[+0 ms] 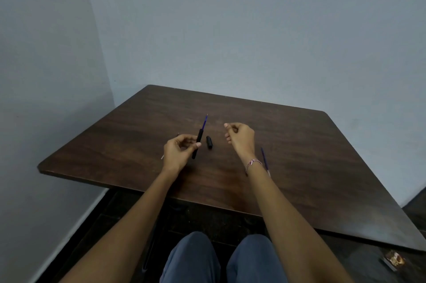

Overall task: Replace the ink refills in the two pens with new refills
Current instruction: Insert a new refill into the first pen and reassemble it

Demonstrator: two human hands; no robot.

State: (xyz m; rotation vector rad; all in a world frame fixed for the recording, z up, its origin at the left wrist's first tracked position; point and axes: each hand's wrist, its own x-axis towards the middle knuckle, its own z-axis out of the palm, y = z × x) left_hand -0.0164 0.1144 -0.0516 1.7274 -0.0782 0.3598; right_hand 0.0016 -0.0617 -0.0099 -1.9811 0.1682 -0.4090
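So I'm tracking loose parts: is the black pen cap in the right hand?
No, the black cap lies on the table, apart from the right hand.

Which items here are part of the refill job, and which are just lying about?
Job: black pen barrel with blue refill in left hand; black pen piece; loose refill beside right wrist.
Lying about: small box on the floor.

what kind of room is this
Probably a plain indoor room with a desk set in a corner: bare pale blue walls, a dark wood table and a dark tiled floor. Nothing marks it as home or office.
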